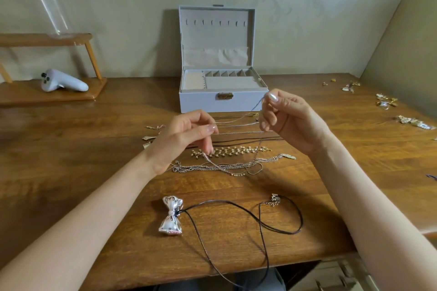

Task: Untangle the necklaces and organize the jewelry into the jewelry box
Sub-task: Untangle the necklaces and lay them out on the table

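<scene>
Black cord necklace (260, 217) with a puffy silver bow pendant (170, 216) lies at the wooden table's (94, 172) near edge, its cord trailing over it. Beyond, the left hand (186, 134) pinches a thin pinkish chain (220, 165) lifted from the tangled silver chains (189, 169). The right hand (286, 118) pinches a fine dark strand (257, 104). Behind both stands the pale grey jewelry box (203, 101), lid open.
</scene>
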The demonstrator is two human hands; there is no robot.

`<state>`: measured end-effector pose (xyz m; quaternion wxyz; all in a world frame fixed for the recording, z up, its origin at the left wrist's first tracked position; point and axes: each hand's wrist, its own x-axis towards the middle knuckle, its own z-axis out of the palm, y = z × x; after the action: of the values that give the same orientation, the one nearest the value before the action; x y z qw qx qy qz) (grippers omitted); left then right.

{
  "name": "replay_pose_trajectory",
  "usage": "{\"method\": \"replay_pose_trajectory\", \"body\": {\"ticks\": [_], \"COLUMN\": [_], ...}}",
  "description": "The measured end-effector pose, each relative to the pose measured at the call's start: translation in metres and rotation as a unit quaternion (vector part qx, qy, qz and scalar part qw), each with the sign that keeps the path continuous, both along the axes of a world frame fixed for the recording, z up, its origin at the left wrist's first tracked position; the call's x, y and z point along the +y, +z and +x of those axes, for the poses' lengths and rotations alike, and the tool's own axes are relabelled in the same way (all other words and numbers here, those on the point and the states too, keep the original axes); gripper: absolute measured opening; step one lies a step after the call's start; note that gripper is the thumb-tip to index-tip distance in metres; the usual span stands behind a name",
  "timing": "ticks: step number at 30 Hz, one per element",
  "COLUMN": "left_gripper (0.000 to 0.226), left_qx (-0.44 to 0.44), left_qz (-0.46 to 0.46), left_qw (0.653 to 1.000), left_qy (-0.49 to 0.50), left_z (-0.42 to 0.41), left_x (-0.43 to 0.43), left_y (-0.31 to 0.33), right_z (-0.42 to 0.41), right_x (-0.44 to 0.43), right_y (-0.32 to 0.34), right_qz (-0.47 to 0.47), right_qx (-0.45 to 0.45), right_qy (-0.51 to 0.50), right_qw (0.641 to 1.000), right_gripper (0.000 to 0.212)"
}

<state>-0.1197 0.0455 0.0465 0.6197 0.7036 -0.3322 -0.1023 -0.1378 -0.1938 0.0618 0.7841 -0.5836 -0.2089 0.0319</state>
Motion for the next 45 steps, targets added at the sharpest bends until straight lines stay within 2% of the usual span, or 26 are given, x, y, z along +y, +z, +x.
{"method": "replay_pose_trajectory", "body": {"ticks": [5,9,12,15,17,19,23,26,31,33,35,38,41,45], "left_gripper": [0.018,0.016,0.008,0.013,0.012,0.008,0.007,0.016,0.019,0.019,0.018,0.034,0.033,0.034], "left_qx": [-0.003,-0.01,-0.055,-0.064,-0.049,-0.027,0.005,-0.008,-0.05,-0.095,-0.151,-0.165,-0.244,-0.229], "left_qz": [0.042,0.075,0.162,0.197,0.182,0.163,0.16,0.186,0.239,0.247,0.242,0.295,0.328,0.317], "left_qw": [0.998,0.997,0.985,0.977,0.98,0.985,0.982,0.972,0.956,0.947,0.943,0.939,0.912,0.918], "left_qy": [-0.043,-0.023,0.009,0.042,0.057,0.058,0.097,0.145,0.161,0.18,0.174,0.059,0.034,0.068], "left_z": [-0.003,-0.005,-0.006,-0.011,-0.018,-0.027,-0.038,-0.036,-0.037,-0.045,-0.054,-0.066,-0.072,-0.072], "left_x": [-0.004,-0.01,0.0,0.028,0.048,0.059,0.054,0.052,0.05,0.047,0.05,0.061,0.068,0.082], "left_y": [0.001,0.009,0.02,0.027,0.026,0.016,-0.015,-0.031,-0.035,-0.029,-0.023,-0.025,-0.037,-0.037], "right_z": [-0.005,-0.008,-0.012,-0.026,-0.037,-0.047,-0.063,-0.067,-0.07,-0.075,-0.084,-0.096,-0.098,-0.106], "right_x": [0.021,0.029,0.023,0.0,-0.017,-0.024,-0.019,-0.022,-0.021,-0.022,-0.021,-0.013,-0.017,-0.037], "right_y": [0.022,0.035,0.039,0.033,0.022,0.004,-0.037,-0.05,-0.047,-0.044,-0.042,-0.046,-0.05,-0.047], "right_qz": [-0.059,-0.073,-0.084,-0.139,-0.208,-0.261,-0.33,-0.414,-0.52,-0.527,-0.529,-0.553,-0.574,-0.597], "right_qx": [-0.019,-0.041,-0.059,-0.062,-0.043,-0.008,0.041,0.009,-0.066,-0.091,-0.12,-0.138,-0.144,-0.103], "right_qy": [-0.03,-0.031,-0.03,-0.061,-0.089,-0.122,-0.2,-0.253,-0.265,-0.261,-0.213,-0.138,-0.182,-0.235], "right_qw": [0.998,0.996,0.994,0.986,0.973,0.958,0.922,0.874,0.809,0.804,0.813,0.81,0.785,0.76], "right_gripper": [0.013,0.015,0.018,0.013,0.013,0.005,0.01,0.017,0.026,0.026,0.022,0.014,0.022,0.023]}}
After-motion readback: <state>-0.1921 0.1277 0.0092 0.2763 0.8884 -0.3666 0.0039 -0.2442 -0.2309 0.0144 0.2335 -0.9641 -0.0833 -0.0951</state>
